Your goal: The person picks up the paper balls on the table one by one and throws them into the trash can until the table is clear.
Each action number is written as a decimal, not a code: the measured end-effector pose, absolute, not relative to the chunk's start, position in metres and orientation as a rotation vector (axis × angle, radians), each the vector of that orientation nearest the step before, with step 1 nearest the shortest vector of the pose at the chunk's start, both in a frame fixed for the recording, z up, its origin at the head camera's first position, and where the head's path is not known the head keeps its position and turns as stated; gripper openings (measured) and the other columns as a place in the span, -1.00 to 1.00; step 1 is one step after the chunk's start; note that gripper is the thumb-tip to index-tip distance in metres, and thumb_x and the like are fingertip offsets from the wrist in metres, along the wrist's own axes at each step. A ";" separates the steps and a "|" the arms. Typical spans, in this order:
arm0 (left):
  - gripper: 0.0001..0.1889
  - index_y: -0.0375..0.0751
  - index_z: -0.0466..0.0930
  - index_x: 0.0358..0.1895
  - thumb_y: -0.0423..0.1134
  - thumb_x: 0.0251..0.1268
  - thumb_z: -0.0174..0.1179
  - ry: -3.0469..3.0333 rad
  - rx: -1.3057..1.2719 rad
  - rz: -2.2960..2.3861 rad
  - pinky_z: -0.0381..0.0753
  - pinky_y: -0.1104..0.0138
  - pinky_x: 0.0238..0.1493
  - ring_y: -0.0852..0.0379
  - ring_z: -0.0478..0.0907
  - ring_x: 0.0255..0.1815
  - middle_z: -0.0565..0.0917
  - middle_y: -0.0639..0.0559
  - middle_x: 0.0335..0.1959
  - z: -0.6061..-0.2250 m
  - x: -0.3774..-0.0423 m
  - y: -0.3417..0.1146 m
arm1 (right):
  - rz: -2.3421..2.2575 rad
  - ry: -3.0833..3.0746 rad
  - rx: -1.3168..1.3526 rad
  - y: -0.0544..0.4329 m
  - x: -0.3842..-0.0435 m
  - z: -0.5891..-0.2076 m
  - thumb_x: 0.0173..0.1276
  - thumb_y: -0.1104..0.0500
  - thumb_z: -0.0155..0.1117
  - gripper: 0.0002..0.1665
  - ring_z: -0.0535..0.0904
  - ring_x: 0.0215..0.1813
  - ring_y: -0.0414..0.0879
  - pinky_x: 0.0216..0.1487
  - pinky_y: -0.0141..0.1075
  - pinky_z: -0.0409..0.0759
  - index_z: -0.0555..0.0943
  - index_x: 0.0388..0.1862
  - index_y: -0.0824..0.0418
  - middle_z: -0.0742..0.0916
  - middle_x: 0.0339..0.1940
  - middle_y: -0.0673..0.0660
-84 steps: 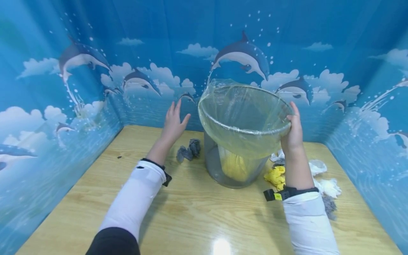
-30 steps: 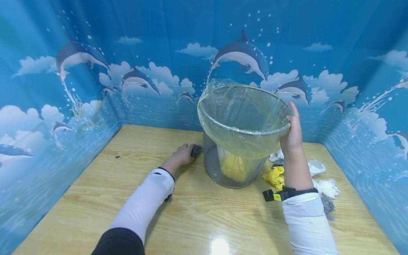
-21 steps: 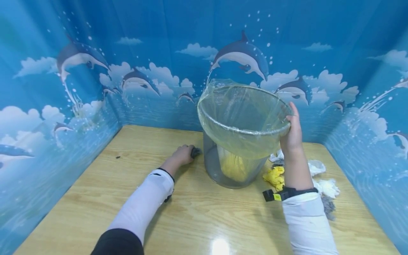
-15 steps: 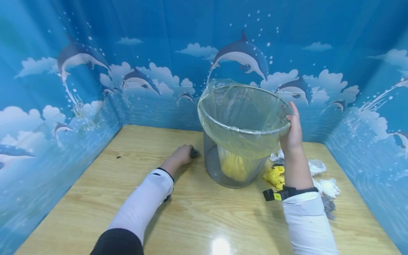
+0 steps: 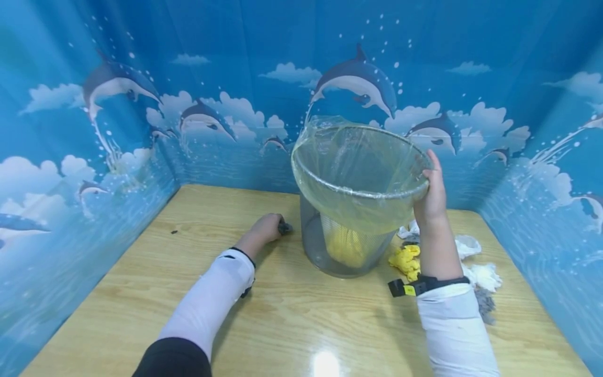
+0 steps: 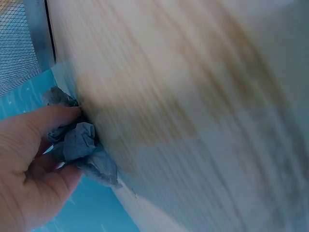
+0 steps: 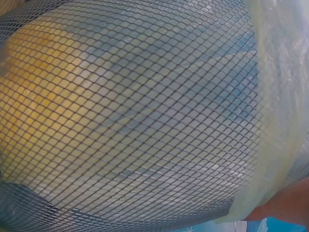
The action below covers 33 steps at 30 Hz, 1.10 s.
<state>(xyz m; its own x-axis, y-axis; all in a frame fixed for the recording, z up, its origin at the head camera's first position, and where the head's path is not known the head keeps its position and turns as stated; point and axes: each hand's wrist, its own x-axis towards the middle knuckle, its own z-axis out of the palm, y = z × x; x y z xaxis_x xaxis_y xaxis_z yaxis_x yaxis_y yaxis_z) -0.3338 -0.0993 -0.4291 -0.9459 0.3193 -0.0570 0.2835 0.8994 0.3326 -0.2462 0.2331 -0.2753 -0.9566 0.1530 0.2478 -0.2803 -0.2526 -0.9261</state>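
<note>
A mesh wastebasket point(image 5: 325, 254) stands on the table, lined with a thin translucent yellow bin bag point(image 5: 372, 209) folded over its rim. Something yellow shows through the mesh near the bottom. My right hand point(image 5: 431, 196) grips the rim and bag at the right side, thumb on top; most of its fingers are hidden. Left of the basket, my left hand point(image 5: 266, 229) holds a crumpled dark grey paper ball point(image 6: 79, 142) low over the table. In the left wrist view, thumb and fingers pinch that ball from both sides.
Right of the basket lie a yellow crumpled ball point(image 5: 406, 262), white crumpled pieces point(image 5: 485, 277) and a grey one point(image 5: 485, 305), partly behind the right forearm. A tiny dark scrap point(image 5: 174, 232) is on the table's left part. A dolphin-print curtain point(image 5: 264, 63) surrounds the table.
My left hand came down from above the table and took hold of the grey paper ball, then shifted slightly left with it. The right hand and wastebasket have stayed in place.
</note>
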 end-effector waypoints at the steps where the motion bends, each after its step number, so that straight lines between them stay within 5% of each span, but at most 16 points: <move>1: -0.70 -0.38 0.58 0.01 -0.41 0.19 0.24 2.950 0.471 0.490 0.54 0.08 0.14 -0.16 0.58 0.05 0.66 -0.24 -0.06 -0.429 -0.334 -0.100 | 2.288 -1.721 0.153 0.233 -0.246 -0.275 0.43 0.09 -0.39 -0.24 0.17 0.46 -0.05 0.45 -0.30 0.21 -0.22 0.59 -0.05 0.05 0.58 0.09; 17: -0.68 -0.34 0.53 0.06 -0.47 0.22 0.11 3.012 0.360 0.739 0.54 0.04 0.14 -0.18 0.56 0.08 0.63 -0.25 0.02 -0.409 -0.340 -0.117 | 2.289 -1.722 0.143 0.233 -0.246 -0.276 0.44 0.09 -0.39 -0.25 0.18 0.47 -0.04 0.44 -0.31 0.23 -0.21 0.59 -0.07 0.07 0.58 0.09; 33: -0.52 -0.27 0.40 0.30 -0.27 0.34 0.16 3.169 0.119 1.282 0.44 0.00 0.27 -0.21 0.40 0.27 0.43 -0.28 0.25 -0.361 -0.351 -0.114 | 2.279 -1.728 0.130 0.233 -0.245 -0.275 0.44 0.09 -0.37 -0.25 0.25 0.38 -0.13 0.43 -0.31 0.23 -0.20 0.59 -0.06 0.10 0.57 0.09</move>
<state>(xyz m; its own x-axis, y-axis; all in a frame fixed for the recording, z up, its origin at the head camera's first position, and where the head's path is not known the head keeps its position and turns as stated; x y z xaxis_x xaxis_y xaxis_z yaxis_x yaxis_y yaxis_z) -0.3509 -0.1144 -0.3606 -0.9589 -0.0402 0.2808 0.1663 0.7223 0.6713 -0.2452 0.2326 -0.2748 -0.9574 0.1653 0.2367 -0.2725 -0.2468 -0.9300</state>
